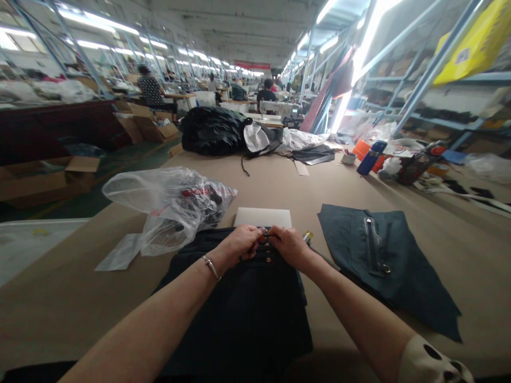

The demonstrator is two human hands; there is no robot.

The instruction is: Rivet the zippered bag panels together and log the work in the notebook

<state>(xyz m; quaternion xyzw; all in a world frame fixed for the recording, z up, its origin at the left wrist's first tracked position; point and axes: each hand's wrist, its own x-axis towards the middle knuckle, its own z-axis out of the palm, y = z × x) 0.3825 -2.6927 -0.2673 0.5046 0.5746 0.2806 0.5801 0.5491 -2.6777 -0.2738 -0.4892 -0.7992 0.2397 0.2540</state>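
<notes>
At the top edge of a stack of dark fabric pieces, my left hand and my right hand meet with bent, pinching fingers. Something small and partly metallic shows between the fingertips, too small to name. Just below them, small shiny metal fittings sit in a column on the fabric. A white board lies flat beyond my fingers, against the fabric's upper edge. Close by my right wrist is a tool with a brass-coloured end; its handle runs partly behind my forearm.
Left on the table lies a clear plastic bag with dark contents. To the right is a dark green fabric panel with a zip. A black fabric pile, a blue bottle-like object and shelves stand farther back. People sit beyond.
</notes>
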